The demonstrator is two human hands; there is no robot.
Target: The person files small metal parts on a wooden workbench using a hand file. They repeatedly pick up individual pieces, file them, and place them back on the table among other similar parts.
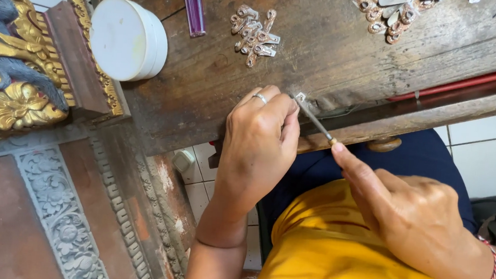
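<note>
My left hand [258,143] pinches one tiny silver metal piece [299,97] against the edge of the worn wooden worktop [339,52]; my right hand [414,217] fingers close around one thin steel file [316,123]. The piece looks light, stiff and easily dropped, best held by its edges. Two heaps of similar pieces [254,35] lie beyond.

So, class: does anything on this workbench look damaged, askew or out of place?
The wooden bench is worn, its front edge chipped where the left hand and right hand work a thin metal tool. The small metal pieces lie in loose heaps.
</note>
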